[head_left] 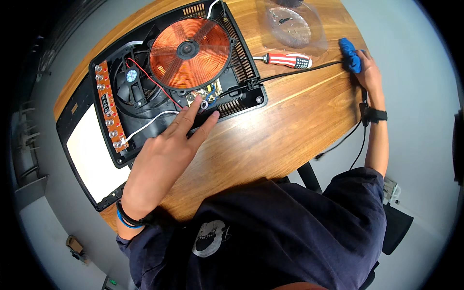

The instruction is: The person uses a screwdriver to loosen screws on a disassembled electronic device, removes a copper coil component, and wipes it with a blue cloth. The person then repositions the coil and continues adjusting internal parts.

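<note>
One clear plastic bag (295,26) lies at the table's (290,130) far edge, holding small dark parts. Near it lies one striped screwdriver (289,60). The opened cooker (179,72) sits far left, showing one copper coil (189,50) and one fan (131,77). The left hand (166,145) rests on its near edge, fingers spread. The right hand (369,72) grips a blue cloth (350,54) at the far right, fingers curled around it.

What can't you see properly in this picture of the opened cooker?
All in the head view:
- Small parts under the copper coil: the coil covers them.
- Circuit board spot by the left hand: its fingers cover part of it, and the parts are too small.
- Blue thing at the right hand: far off, bent by the lens; cannot tell what it is.
- Clear plastic tray: its top is cut off.
</note>
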Action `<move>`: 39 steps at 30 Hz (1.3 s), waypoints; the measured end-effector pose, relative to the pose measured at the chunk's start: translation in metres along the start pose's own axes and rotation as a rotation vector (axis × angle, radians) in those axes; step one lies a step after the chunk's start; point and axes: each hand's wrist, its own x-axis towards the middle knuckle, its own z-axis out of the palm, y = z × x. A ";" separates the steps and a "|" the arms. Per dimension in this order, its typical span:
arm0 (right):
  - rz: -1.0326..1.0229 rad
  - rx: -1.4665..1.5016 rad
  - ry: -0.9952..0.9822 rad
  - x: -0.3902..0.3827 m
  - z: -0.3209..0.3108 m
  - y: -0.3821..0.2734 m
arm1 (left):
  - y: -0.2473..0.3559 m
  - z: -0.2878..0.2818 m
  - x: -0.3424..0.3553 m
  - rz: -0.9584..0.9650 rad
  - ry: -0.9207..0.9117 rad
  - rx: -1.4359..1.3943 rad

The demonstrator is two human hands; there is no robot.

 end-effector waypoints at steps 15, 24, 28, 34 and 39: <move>-0.159 0.148 0.104 0.020 0.019 -0.003 | 0.001 0.000 -0.002 -0.009 0.013 0.010; -0.040 0.355 -0.206 -0.022 -0.028 -0.062 | 0.002 -0.002 -0.002 -0.004 0.035 -0.005; 0.135 0.159 -0.149 -0.035 0.034 0.055 | 0.001 0.003 0.000 0.016 0.071 0.011; 0.167 0.235 -0.193 0.005 0.044 0.120 | 0.001 0.003 -0.001 0.019 0.080 0.007; 0.044 0.428 -0.206 0.038 0.029 0.083 | 0.001 0.003 -0.003 0.040 0.101 0.008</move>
